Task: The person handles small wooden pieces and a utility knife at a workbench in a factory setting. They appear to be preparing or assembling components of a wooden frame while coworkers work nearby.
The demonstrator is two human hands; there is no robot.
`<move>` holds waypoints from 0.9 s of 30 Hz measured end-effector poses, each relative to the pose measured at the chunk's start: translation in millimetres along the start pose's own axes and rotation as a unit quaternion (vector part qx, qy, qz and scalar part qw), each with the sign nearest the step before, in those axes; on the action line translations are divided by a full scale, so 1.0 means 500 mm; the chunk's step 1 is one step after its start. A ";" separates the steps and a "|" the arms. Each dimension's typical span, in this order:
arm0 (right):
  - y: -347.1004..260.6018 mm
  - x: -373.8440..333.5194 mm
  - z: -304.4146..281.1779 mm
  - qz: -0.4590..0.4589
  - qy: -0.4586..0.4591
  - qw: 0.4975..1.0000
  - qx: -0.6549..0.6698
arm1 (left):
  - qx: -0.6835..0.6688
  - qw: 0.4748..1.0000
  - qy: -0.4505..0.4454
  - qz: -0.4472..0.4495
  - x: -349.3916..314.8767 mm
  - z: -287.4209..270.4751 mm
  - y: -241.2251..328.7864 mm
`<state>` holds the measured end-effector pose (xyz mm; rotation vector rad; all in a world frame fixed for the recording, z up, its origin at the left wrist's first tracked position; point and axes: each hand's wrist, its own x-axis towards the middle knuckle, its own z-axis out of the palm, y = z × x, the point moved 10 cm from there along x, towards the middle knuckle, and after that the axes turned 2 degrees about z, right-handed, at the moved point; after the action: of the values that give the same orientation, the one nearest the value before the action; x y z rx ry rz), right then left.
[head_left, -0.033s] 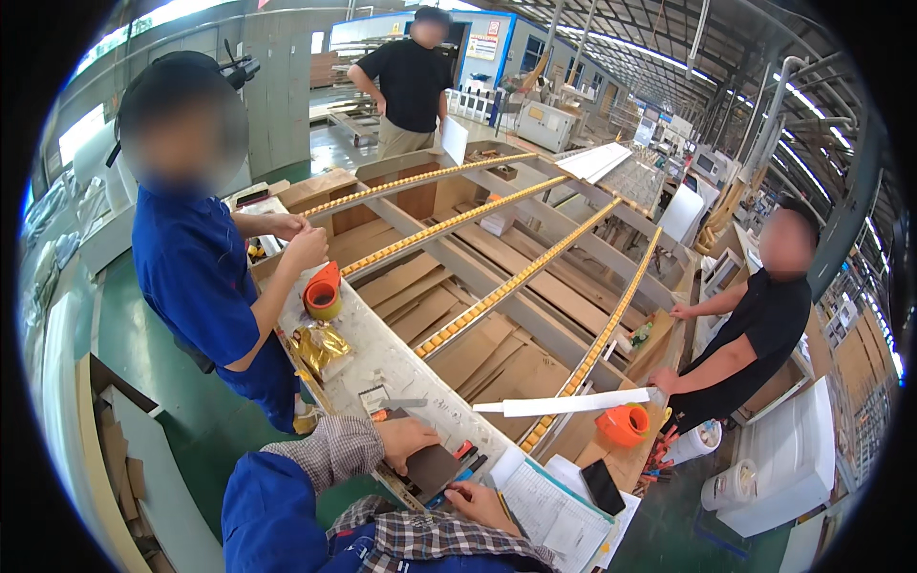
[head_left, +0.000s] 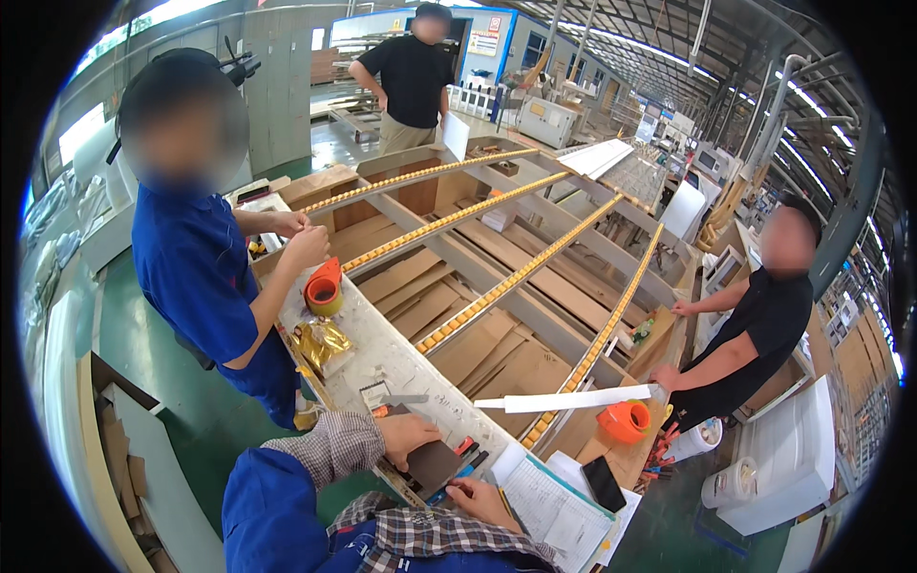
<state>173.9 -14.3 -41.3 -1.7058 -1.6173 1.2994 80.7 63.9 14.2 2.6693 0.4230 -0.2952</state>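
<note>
A big frame [head_left: 396, 216] is holding brown boards [head_left: 468, 359]. A white bucket [head_left: 728, 491] is holding something blurry. The left hand [head_left: 409, 437] is hiding some of a dark block [head_left: 435, 466] at the desk's [head_left: 374, 346] edge – the right hand [head_left: 483, 504] is curling nearby – I can't tell if they're pinching.

Two bare hands, one left hand [head_left: 411, 439] and one right hand [head_left: 478, 502], are showing. Three other people [head_left: 186, 267] [head_left: 413, 81] [head_left: 750, 329] are standing. Four yellow roller strips [head_left: 420, 180] [head_left: 454, 223] [head_left: 521, 276] [head_left: 611, 318] are running side by side. Two orange tape dispensers [head_left: 324, 289] [head_left: 626, 421] are sitting out, and two white buckets [head_left: 695, 438] [head_left: 734, 485] are standing. One gold foil packet [head_left: 322, 346], one dark flat block [head_left: 433, 467], one long white strip [head_left: 578, 401] and one black phone [head_left: 602, 484] are lying about. Red-handled tools [head_left: 657, 460] are bunching too tightly for counting.
</note>
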 end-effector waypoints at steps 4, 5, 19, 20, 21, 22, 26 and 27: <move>0.014 0.002 0.003 0.003 0.013 1.000 0.004 | -0.002 0.999 0.040 0.026 -0.009 -0.012 0.010; 0.013 0.001 0.004 0.001 0.013 1.000 -0.003 | -0.003 0.998 0.050 0.028 -0.012 -0.012 0.013; -0.031 -0.012 -0.012 -0.015 0.021 1.000 -0.016 | -0.007 0.999 0.037 0.030 -0.005 -0.014 0.004; -0.015 -0.011 -0.007 -0.016 0.021 1.000 -0.008 | -0.010 0.999 0.032 0.028 -0.003 -0.013 0.006; -0.013 -0.011 -0.002 -0.017 0.023 1.000 -0.010 | -0.018 0.999 0.028 0.013 -0.013 -0.004 0.006; -0.012 -0.012 -0.001 -0.018 0.023 0.999 -0.012 | -0.027 0.999 0.025 -0.003 -0.021 0.002 0.006; 0.015 -0.009 0.001 -0.001 0.018 1.000 0.006 | -0.040 0.998 0.033 0.031 0.001 -0.005 0.006; -0.003 -0.005 -0.011 0.009 0.025 1.000 -0.009 | -0.042 0.998 0.034 0.028 0.007 -0.014 0.000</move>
<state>178.1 -15.0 -36.7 -1.7534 -1.5931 1.2458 84.9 67.7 19.3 2.6088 0.3736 -0.1663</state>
